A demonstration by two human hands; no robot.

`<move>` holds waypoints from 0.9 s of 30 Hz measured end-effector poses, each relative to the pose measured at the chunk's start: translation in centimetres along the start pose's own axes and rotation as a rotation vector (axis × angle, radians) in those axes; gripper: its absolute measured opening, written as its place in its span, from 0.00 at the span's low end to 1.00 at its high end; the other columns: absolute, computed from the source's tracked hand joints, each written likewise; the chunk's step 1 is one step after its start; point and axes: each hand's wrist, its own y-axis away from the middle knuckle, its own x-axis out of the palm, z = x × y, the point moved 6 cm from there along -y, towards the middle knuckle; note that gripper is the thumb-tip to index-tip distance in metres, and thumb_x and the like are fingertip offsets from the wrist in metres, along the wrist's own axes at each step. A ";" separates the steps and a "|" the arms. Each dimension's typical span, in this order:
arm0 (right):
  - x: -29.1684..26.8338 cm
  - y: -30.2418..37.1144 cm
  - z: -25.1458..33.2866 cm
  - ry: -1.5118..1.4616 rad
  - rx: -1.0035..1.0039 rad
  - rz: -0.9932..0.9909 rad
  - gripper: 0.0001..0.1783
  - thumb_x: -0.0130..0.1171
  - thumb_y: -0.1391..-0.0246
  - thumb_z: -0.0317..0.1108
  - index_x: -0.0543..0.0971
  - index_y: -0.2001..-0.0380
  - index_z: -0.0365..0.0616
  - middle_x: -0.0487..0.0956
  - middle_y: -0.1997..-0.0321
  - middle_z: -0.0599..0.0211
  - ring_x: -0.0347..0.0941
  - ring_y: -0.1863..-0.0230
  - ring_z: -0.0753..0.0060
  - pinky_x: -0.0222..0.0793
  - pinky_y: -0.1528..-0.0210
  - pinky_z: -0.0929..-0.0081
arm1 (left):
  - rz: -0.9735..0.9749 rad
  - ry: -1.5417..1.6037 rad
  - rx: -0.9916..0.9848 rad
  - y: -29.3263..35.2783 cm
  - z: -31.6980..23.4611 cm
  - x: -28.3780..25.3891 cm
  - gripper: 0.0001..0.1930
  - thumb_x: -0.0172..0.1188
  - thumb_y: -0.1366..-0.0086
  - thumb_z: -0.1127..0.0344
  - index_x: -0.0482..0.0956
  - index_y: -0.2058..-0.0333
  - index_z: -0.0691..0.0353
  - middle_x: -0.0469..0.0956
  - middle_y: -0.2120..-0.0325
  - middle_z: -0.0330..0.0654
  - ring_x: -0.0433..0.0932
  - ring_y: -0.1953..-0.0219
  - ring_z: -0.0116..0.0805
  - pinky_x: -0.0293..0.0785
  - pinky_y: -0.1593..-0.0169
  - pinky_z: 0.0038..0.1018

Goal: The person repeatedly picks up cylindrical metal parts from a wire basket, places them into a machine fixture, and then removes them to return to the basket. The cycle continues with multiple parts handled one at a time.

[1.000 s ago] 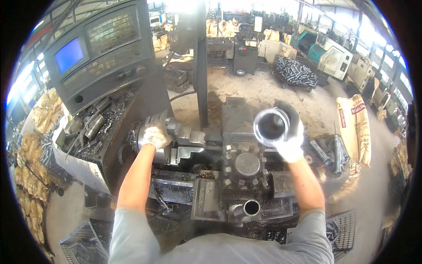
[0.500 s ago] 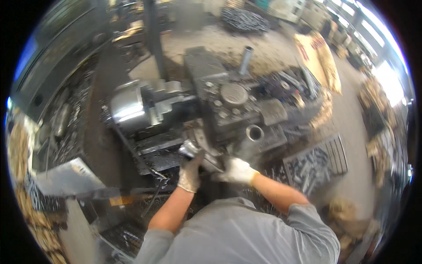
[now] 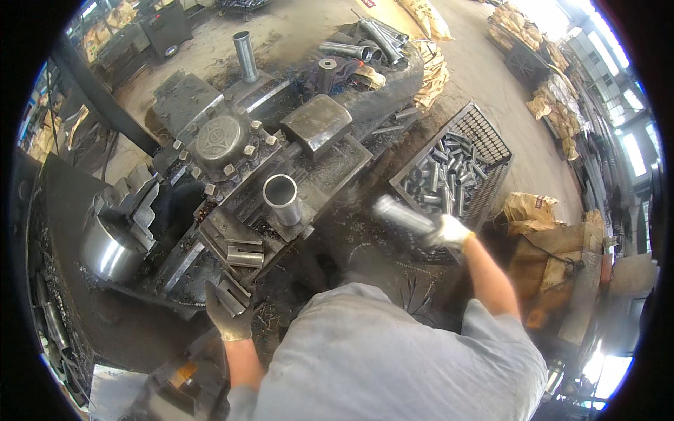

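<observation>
My right hand, in a whitish glove, grips one end of a shiny metal tube, blurred by motion, at the near edge of a black plastic crate. Inside the crate lie many short metal tubes. My left hand, also gloved, is closed around a grey slotted metal piece at the near side of the lathe. A similar slotted piece rests just beyond it. An upright tube stands on the lathe's carriage, right of the bolted tool post.
The lathe chuck with stepped jaws is at the left. Another upright tube stands farther back, with longer tubes and a dark cloth to its right. A wooden box is at the right; paper sacks lie far off.
The view has swung right. My right hand has moved from beside the left hand at the lathe over to the crate, now with a tube. My left hand stays by the lathe.
</observation>
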 end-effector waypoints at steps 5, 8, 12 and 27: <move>-6.5 -4.0 2.9 0.362 0.261 -0.386 0.29 0.70 0.47 0.42 0.81 0.44 0.42 0.88 0.47 0.52 0.86 0.47 0.50 0.81 0.42 0.61 | 0.174 -0.181 0.002 0.7 0.4 5.6 0.29 0.50 0.21 0.41 0.81 0.43 0.63 0.87 0.53 0.48 0.88 0.57 0.46 0.86 0.58 0.46; -4.9 -7.2 18.4 -0.055 -0.294 -0.422 0.30 0.72 0.48 0.45 0.81 0.43 0.42 0.87 0.46 0.50 0.85 0.45 0.48 0.80 0.41 0.57 | 0.022 -0.059 -0.106 0.8 1.8 6.1 0.29 0.46 0.19 0.42 0.77 0.39 0.61 0.86 0.55 0.51 0.87 0.57 0.50 0.87 0.54 0.49; 2.2 -9.9 35.6 -0.067 -0.500 -0.101 0.25 0.76 0.48 0.49 0.84 0.53 0.43 0.88 0.58 0.48 0.87 0.52 0.46 0.82 0.49 0.55 | 0.133 -0.132 -0.073 2.8 2.2 6.7 0.27 0.50 0.18 0.45 0.75 0.36 0.62 0.86 0.53 0.50 0.88 0.55 0.47 0.88 0.52 0.47; 14.9 -11.8 43.6 -0.237 -0.539 0.221 0.29 0.71 0.44 0.44 0.82 0.44 0.37 0.87 0.57 0.53 0.84 0.64 0.65 0.81 0.56 0.65 | -0.061 -0.187 0.289 1.2 -7.5 -0.7 0.26 0.50 0.19 0.41 0.79 0.47 0.61 0.85 0.62 0.46 0.87 0.63 0.43 0.87 0.56 0.41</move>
